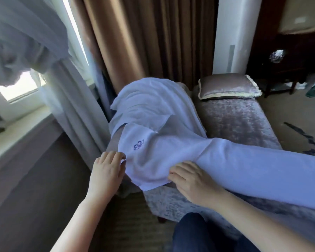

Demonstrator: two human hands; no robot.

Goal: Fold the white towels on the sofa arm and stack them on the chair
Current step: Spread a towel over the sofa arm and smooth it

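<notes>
A white towel (153, 157) with a small purple embroidered emblem lies draped over the sofa arm (171, 202). My left hand (107, 171) pinches its left edge with curled fingers. My right hand (191, 180) grips the towel's lower right edge, fingertips tucked under the cloth. A second white towel (149, 104) is spread over the far part of the arm behind it. A long rolled or bunched stretch of white towel (262, 166) runs off to the right across the seat. The chair is not in view.
The grey velvet sofa seat (235, 120) carries a cushion (227, 87) at its far end. Brown curtains (144, 39) and sheer curtains (65, 99) hang behind the arm, by a window sill (16, 135). Dark furniture (287, 57) stands at the right. My knee (204, 233) is below.
</notes>
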